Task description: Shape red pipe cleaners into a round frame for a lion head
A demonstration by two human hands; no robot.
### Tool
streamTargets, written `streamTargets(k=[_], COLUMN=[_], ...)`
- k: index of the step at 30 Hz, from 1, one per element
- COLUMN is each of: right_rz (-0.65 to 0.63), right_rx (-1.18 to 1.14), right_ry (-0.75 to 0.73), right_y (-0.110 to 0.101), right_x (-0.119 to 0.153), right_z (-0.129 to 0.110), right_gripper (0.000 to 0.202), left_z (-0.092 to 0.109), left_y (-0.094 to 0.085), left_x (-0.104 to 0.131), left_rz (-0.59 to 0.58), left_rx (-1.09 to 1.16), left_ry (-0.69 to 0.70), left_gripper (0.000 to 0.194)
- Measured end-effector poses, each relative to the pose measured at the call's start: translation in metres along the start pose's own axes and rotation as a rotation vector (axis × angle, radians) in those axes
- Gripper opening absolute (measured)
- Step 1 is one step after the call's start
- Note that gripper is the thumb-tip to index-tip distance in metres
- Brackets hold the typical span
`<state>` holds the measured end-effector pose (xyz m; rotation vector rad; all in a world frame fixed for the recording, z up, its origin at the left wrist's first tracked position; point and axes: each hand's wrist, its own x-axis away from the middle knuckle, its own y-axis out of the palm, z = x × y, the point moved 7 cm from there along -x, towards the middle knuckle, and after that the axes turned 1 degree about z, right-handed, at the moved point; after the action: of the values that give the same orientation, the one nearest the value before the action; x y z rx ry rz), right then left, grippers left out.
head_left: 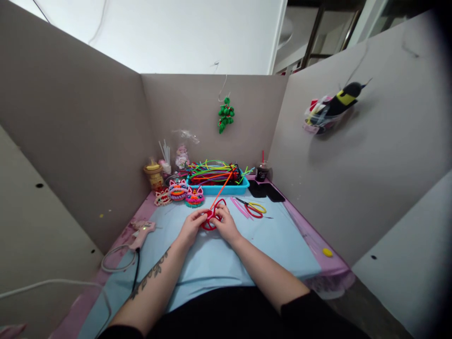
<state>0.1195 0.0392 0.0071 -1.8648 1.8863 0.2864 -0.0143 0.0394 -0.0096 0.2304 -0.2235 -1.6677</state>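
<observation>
Between my two hands, a little above the blue cloth (226, 261), is a red pipe-cleaner piece (209, 227) bent into loops. My left hand (192, 223) pinches its left side, and my right hand (226, 224) grips it from the right. An orange pipe cleaner (221, 191) sticks up from the piece toward the tray. One red loop rises over my right fingers. Pink pipe cleaners (240, 208) lie just right of my hands, beside scissors (253, 208) with yellow and red handles. The fingertips cover part of the red piece.
A blue tray (219, 189) of colourful pipe cleaners stands behind. Finished fuzzy animal heads (194, 197) sit left of it. A pink glue gun (142, 234) with its cord lies at left. Dark phones (273, 192) and a drink cup (262, 171) are back right. Grey panels enclose three sides.
</observation>
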Motion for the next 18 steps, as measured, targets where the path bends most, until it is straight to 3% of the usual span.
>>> streamTargets(k=[7,13,16,18], right_rz=[0.036,0.017,0.142,0.21], right_rx=[-0.048,-0.137,-0.097,-0.028], right_ry=[-0.008,0.113,0.124,0.096], right_y=[-0.003,-0.001,-0.014,-0.026], right_x=[0.0,-0.002,-0.003,-0.004], right_z=[-0.002,0.016,0.013,-0.004], right_gripper=[0.017,0.023,0.025,0.023], left_z=[0.007,0.015,0.018,0.017], left_y=[0.004,0.001,-0.005,-0.009], left_x=[0.002,0.003,0.002,0.001], left_rz=[-0.001,0.038,0.087,0.12], left_rx=[-0.075,-0.119,-0.147,-0.147], left_ry=[0.06,0.128,0.166,0.181], left_gripper=[0.035,0.036,0.039,0.042])
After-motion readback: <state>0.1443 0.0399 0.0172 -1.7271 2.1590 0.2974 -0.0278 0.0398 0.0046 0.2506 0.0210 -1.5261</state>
